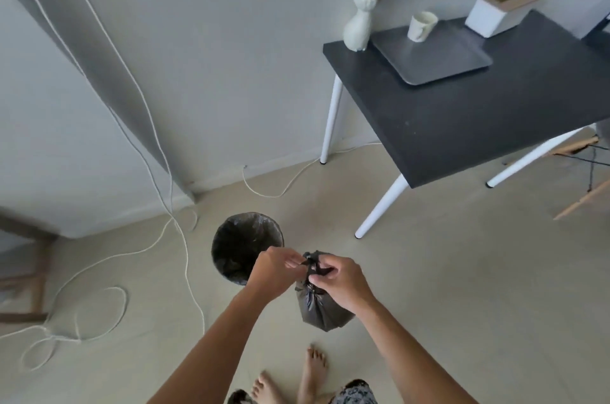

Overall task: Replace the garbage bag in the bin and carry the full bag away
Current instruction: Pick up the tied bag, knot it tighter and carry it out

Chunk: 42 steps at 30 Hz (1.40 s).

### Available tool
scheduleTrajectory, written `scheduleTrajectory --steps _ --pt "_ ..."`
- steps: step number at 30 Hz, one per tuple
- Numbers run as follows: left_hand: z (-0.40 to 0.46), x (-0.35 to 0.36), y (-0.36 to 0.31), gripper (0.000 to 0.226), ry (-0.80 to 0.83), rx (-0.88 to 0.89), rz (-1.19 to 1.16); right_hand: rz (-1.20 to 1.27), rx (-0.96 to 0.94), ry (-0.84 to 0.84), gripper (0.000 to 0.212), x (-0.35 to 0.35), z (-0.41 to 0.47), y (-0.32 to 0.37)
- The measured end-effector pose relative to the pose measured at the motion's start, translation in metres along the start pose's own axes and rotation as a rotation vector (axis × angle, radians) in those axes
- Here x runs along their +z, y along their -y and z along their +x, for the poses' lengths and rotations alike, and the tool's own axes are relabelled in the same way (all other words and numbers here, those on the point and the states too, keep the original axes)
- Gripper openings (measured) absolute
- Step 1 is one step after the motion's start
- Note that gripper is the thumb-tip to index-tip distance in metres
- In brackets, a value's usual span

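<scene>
A full dark garbage bag (319, 312) stands on the floor just in front of my bare feet, its top gathered into a twisted neck. My left hand (275, 268) pinches one end of that neck from the left. My right hand (340, 279) grips the neck from the right, fingers closed around the plastic. Behind my left hand stands the round bin (237, 240), lined with a dark bag; its near rim is hidden by my left hand and wrist.
A black table (478, 113) with white legs stands at the right, carrying a grey tray (439, 63), a cup, a white vase and a tissue box. White cords (99, 314) loop over the floor at the left. A wooden chair leg (581, 202) shows at far right.
</scene>
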<state>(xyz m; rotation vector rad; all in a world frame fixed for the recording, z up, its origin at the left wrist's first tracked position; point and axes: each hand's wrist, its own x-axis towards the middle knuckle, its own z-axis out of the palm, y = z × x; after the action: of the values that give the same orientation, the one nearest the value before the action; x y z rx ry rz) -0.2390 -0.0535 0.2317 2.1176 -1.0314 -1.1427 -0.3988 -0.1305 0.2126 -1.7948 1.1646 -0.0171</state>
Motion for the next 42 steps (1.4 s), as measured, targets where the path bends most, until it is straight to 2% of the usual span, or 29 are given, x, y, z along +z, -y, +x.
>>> scheduleTrajectory --steps 5,8,9,11,16,23,28,33,35,42 --pt "-0.068 -0.029 -0.002 0.015 -0.046 -0.044 -0.062 -0.076 -0.103 0.161 0.022 0.005 -0.037 0.044" --pt "-0.107 -0.037 0.013 0.019 -0.117 -0.103 -0.086 -0.177 -0.167 0.280 0.002 0.020 -0.048 0.061" --pt "-0.119 -0.039 0.020 0.019 -0.158 -0.130 -0.097 -0.196 -0.196 0.310 0.012 0.027 -0.049 0.067" --pt "-0.146 -0.041 0.034 0.018 -0.259 -0.205 -0.128 -0.249 -0.261 0.390 0.021 0.045 -0.052 0.078" --pt "-0.226 -0.034 0.073 0.016 -0.563 -0.356 -0.327 -0.305 -0.448 0.644 0.024 0.097 -0.077 0.113" --pt "-0.362 -0.006 0.109 0.012 -0.996 -0.578 -0.452 -0.437 -0.773 0.918 0.034 0.178 -0.161 0.160" --pt "-0.470 0.043 0.118 0.019 -1.220 -0.852 -0.497 -0.543 -0.964 1.125 0.021 0.234 -0.253 0.164" --pt "-0.563 0.124 0.117 0.025 -1.418 -1.034 -0.635 -0.653 -1.133 1.307 0.032 0.275 -0.356 0.138" --pt "-0.595 0.156 0.116 0.027 -1.487 -1.090 -0.683 -0.701 -1.172 1.382 0.028 0.286 -0.396 0.123" --pt "-0.682 0.239 0.106 0.025 -1.591 -1.289 -0.738 -0.744 -1.264 1.584 0.014 0.313 -0.507 0.076"
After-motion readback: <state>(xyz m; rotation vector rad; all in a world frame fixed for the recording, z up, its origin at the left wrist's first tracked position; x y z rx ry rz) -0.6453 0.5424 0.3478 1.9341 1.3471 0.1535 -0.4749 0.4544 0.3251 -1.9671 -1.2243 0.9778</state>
